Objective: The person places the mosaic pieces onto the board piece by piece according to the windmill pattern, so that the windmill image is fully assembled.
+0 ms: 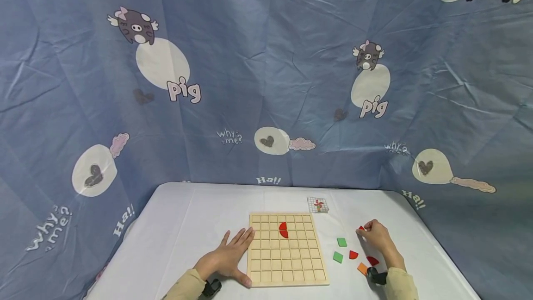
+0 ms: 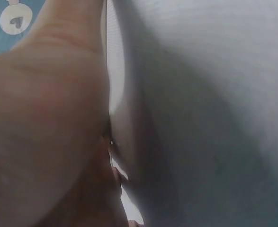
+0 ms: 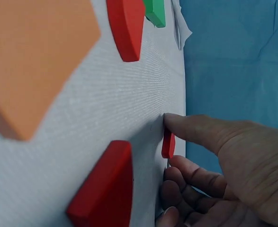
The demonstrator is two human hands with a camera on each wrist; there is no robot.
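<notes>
Right wrist view shows right hand point(image 3: 245, 165) pinching a red piece point(image 3: 168, 144), long axis thumb-to-finger; left hand point(image 1: 226, 258) lies spread.

Blue printed cloth point(image 1: 250, 91) around a white table point(image 1: 179, 226)
The creased cloth rises along the table's far, left and right edges; above the far left corner a dark winged pig point(image 1: 136, 27) tops a pale oval point(image 1: 163, 64) touching the word "pig" point(image 1: 183, 90), and above the middle of the far edge a smaller oval point(image 1: 278, 135) carries a grey heart point(image 1: 267, 141)
</notes>
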